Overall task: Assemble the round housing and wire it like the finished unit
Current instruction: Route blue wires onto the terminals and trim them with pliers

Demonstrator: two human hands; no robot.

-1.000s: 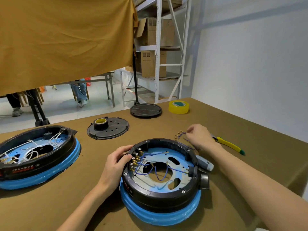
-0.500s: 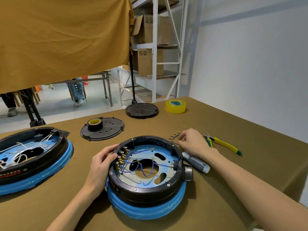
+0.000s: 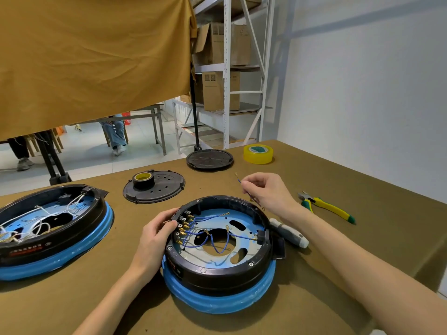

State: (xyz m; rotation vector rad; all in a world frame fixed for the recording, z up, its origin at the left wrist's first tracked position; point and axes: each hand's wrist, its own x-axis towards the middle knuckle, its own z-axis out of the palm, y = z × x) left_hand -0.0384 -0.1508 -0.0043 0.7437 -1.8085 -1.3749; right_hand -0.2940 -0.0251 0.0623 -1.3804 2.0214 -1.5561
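Head view: wiring partway done, 1 more lead in hand.

The round housing [image 3: 219, 247] sits on the table [image 3: 362, 238] in front of the person, several blue wires already run from its terminal block across the blue plate. The left hand [image 3: 154, 235] curls its fingers on the housing's left rim, steadying it. The right hand [image 3: 266, 192] pinches a short blue wire [image 3: 239, 180] just above the far rim, not yet connected. The finished unit [image 3: 48, 228] lies to the left. Both black covers [image 3: 154, 187] lie unfitted, so closing up likely remains.
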